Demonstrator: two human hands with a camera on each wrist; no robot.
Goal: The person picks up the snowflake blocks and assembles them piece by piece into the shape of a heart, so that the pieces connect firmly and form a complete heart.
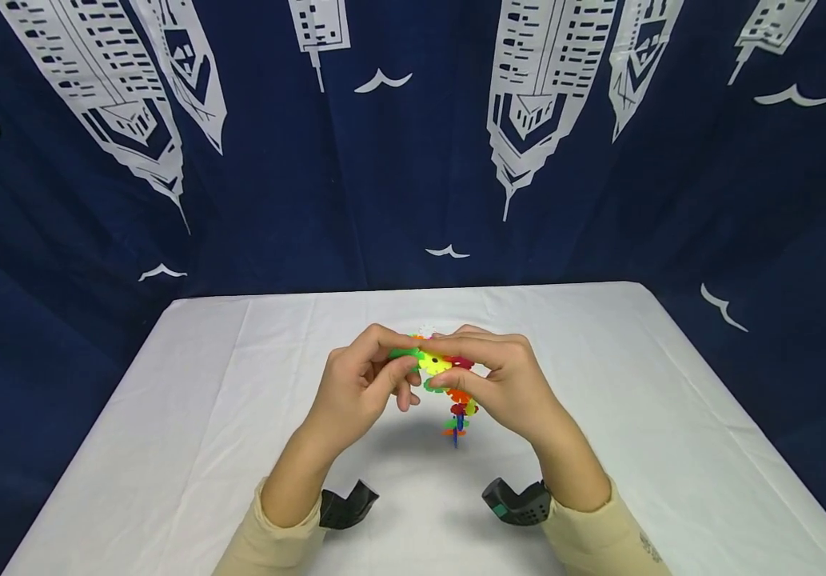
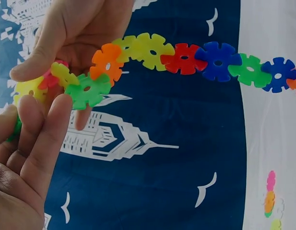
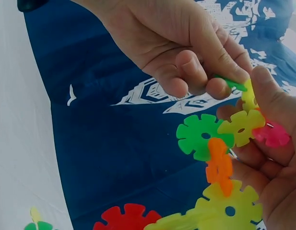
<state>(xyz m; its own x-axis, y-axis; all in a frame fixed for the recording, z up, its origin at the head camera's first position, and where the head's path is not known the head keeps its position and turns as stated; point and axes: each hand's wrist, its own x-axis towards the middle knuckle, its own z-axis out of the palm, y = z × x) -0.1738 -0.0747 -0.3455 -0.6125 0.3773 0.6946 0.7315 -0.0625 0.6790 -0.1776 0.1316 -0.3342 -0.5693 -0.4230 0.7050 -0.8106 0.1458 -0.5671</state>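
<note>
A chain of colourful plastic snowflake discs (image 2: 218, 62) hangs between the two hands, its notched pieces slotted into each other. My left hand (image 1: 362, 388) pinches a green disc (image 3: 230, 84) edge-on between thumb and fingertips. That disc meets a yellow disc (image 3: 250, 96) at the chain's upper end. My right hand (image 1: 499, 376) grips this end, its thumb over the yellow disc and a pink disc (image 3: 272, 134) against its fingers. Below, green, orange, yellow, red and blue discs (image 1: 460, 420) dangle over the table. Fingers partly hide the joint in the head view.
More loose discs, among them a pink one (image 2: 271, 181), lie on the white-covered table (image 1: 240, 416). Behind the table hangs a dark blue curtain (image 1: 398, 160) printed with white buildings and birds. Each wrist wears a black camera mount (image 1: 348, 506).
</note>
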